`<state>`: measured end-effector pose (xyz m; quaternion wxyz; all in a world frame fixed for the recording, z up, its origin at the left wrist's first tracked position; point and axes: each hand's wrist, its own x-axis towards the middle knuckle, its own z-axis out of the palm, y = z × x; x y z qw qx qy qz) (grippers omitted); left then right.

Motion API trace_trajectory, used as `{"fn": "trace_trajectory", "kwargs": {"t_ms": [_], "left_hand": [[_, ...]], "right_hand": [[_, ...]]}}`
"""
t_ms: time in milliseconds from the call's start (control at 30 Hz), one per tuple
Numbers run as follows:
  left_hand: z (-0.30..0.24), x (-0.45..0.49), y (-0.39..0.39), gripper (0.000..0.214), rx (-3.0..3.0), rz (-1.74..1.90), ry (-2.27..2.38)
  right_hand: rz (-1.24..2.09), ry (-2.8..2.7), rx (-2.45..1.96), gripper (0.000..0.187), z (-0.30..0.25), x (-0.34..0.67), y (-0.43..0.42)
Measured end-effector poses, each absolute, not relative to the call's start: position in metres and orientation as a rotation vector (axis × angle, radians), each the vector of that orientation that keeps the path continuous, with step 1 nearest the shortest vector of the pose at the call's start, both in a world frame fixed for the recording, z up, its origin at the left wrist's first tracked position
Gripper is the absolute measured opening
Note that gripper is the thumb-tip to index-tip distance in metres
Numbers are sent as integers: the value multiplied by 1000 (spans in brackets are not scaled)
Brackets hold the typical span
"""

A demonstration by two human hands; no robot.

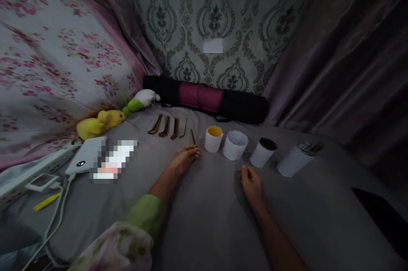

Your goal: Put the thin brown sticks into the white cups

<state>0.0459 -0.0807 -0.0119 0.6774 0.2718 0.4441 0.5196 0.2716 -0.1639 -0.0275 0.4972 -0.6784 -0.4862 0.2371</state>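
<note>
My left hand (186,158) is closed, its fingertips pinched at the lower end of a thin, pointed brown-gold strip (193,136). Left of it, several slim L-shaped brown-gold pieces (165,126) lie in a row on the grey sheet. My right hand (252,182) is curled with thumb and forefinger together; whether anything is between them is hidden. Just beyond it stand a white cup with orange-yellow content (213,141), a white cup with pale grey content (235,147) and a white cup with a dark top (262,154).
A tilted whitish container (291,162) holds thin sticks on the right. A black and maroon roll (200,97) lies along the wall. At left are plush toys (102,123), a white power strip (35,173), cables and a white device (86,156). A dark flat object (382,215) lies far right.
</note>
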Motion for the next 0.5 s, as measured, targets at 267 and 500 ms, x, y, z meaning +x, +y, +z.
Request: {"fn": "trace_trajectory", "kwargs": {"t_ms": [267, 500], "left_hand": [[-13, 56, -100, 12, 618, 1134, 953], [-11, 64, -117, 12, 662, 1101, 930]], "right_hand": [[589, -1174, -1625, 47, -29, 272, -163], [566, -1196, -1633, 45, -33, 274, -163]]}}
